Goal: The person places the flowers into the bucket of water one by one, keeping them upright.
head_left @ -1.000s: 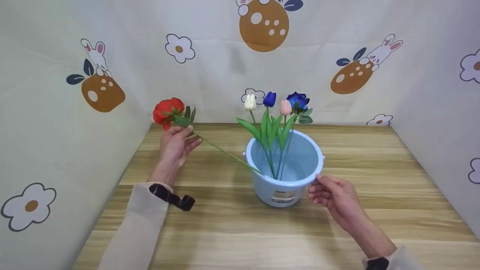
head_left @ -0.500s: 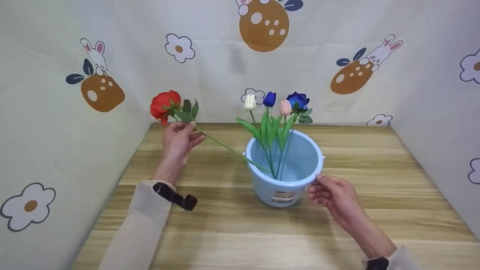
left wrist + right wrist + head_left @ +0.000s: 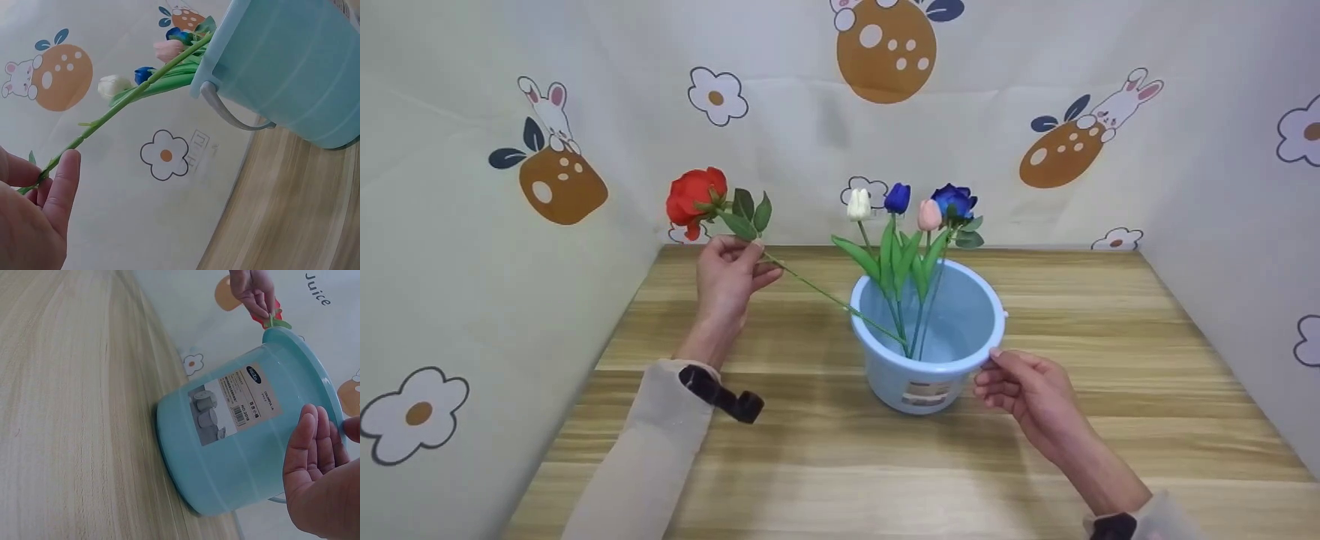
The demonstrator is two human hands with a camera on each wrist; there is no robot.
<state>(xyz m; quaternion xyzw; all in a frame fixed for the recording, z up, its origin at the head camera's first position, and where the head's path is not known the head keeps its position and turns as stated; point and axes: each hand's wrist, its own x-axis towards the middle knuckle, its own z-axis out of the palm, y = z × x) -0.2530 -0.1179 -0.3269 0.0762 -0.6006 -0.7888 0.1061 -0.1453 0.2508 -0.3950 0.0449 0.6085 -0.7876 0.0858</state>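
Note:
A red artificial rose (image 3: pixel 697 196) tilts to the left, its green stem pinched just under the leaves by my left hand (image 3: pixel 725 277). The stem slants down to the right over the rim of a light blue bucket (image 3: pixel 930 367), its lower end inside. My right hand (image 3: pixel 1035 394) pinches the bucket's near right rim between thumb and fingers, as the right wrist view also shows. In the bucket stand a white tulip (image 3: pixel 859 205), a blue tulip (image 3: pixel 897 199), a pink tulip (image 3: pixel 929 215) and a blue rose (image 3: pixel 955 202).
The bucket stands on a wood-grain table (image 3: pixel 825 465). A printed cloth (image 3: pixel 787 150) with rabbits and flowers encloses the back and sides. A paper label (image 3: pixel 233 405) is on the bucket's side, and a grey handle (image 3: pixel 230 115) hangs from its rim.
My left hand has risen and moved right with the red rose. The stem's lower end has gone from the rim to deeper inside the bucket. My right hand stays at the rim.

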